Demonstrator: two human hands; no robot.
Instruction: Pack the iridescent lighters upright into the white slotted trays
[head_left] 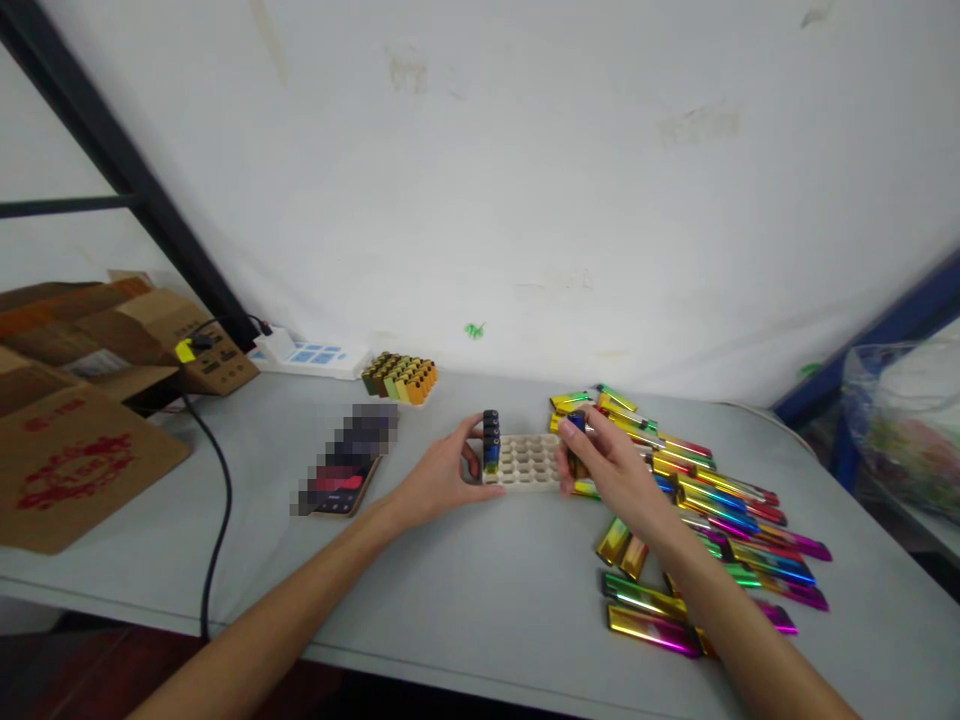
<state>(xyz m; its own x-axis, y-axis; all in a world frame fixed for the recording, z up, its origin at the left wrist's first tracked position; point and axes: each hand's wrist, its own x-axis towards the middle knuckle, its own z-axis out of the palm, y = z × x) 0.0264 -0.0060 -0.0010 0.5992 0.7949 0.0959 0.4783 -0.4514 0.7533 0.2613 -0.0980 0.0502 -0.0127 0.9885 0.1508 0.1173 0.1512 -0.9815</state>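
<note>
Centrally on the desk (pixel 465 590), a pale tray (pixel 529 484) with rows of holes lies between the person's two hands. The left hand (pixel 441 470) is closed round the tray's left end, its thumb along the near edge and its fingers curled by the side. Just beside those fingers, a short row (pixel 491 440) of dark-topped lighters stands upright in the tray's leftmost holes; the holes to the right of it are bare.

At the opposite end, the right hand (pixel 611 460) is pinched on one lighter (pixel 577 424), dark at the top and roughly upright between thumb and fingers. That lighter is at the tray's right edge; whether it touches the tray cannot be told, since the fingers hide its lower part.

Around and beneath the right forearm spreads a loose pile (pixel 720 520) of shiny lighters in gold, green, blue, red and magenta, lying flat, some across others. Beyond the left hand, near the wall (pixel 525 200), a block (pixel 401 378) of yellow and olive lighters stands packed together. A phone (pixel 349 480) lies left of the tray, with a power strip (pixel 322 357) behind it and an open carton (pixel 90 440) farther left.
</note>
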